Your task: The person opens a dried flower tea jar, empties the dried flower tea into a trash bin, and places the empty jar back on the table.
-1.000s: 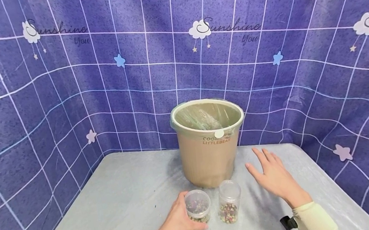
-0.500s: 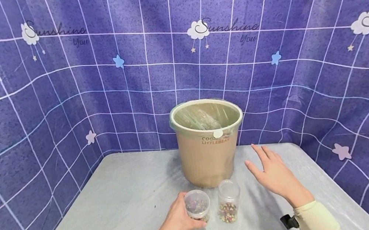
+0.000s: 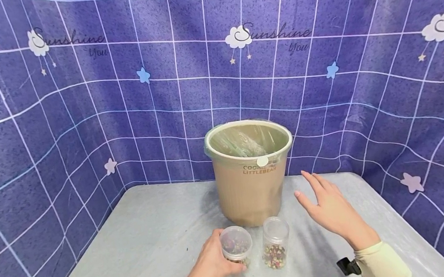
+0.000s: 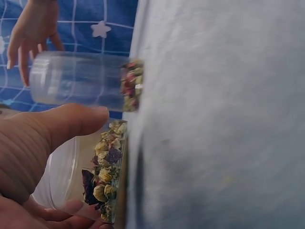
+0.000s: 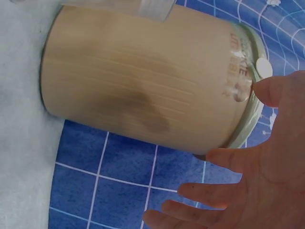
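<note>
The person's left hand [image 3: 212,264] gripped the shorter clear jar [image 3: 236,243], its thumb bent along the near side and its fingers round the far one. This jar was upright or nearly so in front of the bin [image 3: 249,196], over the pale grey table [image 3: 147,239]; whether its base touched the surface could not be told. Yellow and dark purple dried flowers [image 4: 107,176] lay in its lower part. Just to its right, with a narrow gap between, the taller clear jar [image 3: 276,236] stood upright on the table, its lower part filled with small pink and yellowish buds [image 3: 274,257]. The right hand [image 3: 331,210] was in the air farther right, apart from both jars and the bin, its fingers spread and thumb held well away from them. A black device [image 3: 348,266] sat at that wrist, beside a pale yellow sleeve [image 3: 380,263]. A thin plastic liner [image 3: 238,141] covered the bin's inside and folded over its rim. Behind hung a blue-purple checked cloth [image 3: 170,96] printed with clouds and stars.
</note>
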`<state>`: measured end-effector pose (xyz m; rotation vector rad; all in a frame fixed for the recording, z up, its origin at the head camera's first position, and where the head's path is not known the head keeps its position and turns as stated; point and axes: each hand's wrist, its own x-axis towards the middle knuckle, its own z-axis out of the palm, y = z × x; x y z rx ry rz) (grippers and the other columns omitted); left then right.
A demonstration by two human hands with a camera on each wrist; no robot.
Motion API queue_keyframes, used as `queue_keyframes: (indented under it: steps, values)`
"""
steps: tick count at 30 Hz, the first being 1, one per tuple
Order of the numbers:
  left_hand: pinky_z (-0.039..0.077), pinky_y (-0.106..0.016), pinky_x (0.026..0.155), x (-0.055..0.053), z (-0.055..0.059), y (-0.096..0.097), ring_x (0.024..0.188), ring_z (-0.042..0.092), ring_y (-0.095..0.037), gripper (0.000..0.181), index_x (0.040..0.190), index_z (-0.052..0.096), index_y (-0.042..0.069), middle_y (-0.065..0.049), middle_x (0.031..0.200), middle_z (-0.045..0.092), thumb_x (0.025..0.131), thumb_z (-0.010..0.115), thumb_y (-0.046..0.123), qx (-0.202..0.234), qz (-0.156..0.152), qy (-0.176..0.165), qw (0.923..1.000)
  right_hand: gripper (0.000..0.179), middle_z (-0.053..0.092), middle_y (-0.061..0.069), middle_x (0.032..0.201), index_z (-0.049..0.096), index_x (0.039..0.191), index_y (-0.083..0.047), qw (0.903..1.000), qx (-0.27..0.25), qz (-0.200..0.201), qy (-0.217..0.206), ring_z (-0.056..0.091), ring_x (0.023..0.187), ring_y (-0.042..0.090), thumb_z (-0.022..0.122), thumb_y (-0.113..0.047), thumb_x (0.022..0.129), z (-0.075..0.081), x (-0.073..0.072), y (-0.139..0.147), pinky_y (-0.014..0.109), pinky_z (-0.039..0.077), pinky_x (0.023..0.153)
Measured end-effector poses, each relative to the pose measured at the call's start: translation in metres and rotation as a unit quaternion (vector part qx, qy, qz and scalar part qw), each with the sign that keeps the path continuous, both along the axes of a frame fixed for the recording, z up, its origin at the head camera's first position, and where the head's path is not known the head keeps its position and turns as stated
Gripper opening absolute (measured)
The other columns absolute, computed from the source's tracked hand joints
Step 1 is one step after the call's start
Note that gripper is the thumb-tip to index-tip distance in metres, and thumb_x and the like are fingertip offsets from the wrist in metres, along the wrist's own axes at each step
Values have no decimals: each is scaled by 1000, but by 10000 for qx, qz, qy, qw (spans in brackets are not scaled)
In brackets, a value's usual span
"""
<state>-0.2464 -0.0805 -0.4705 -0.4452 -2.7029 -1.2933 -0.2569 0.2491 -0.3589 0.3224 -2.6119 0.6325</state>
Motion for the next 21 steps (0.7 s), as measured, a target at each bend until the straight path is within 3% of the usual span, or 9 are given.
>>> queue_keyframes:
  steps: [8, 21]
  values:
    - [52, -46, 91, -3, 32, -7, 105, 64, -24, 91, 127, 54, 8, -6, 113, 67, 52, 101, 27, -44, 118, 603, 9981, 70, 41, 29, 156, 36, 159, -10, 9998, -156, 11, 103, 39, 141, 53, 51, -52, 104, 5, 1, -3, 70, 31, 112]
    - [50, -47, 94, -2, 91, -17, 108, 62, -22, 89, 131, 55, 13, -1, 116, 64, 55, 98, 25, 142, 433, 966, 9943, 68, 45, 22, 155, 38, 158, -9, 9984, -353, 102, 421, 41, 141, 48, 52, -48, 105, 16, 8, -7, 65, 31, 113]
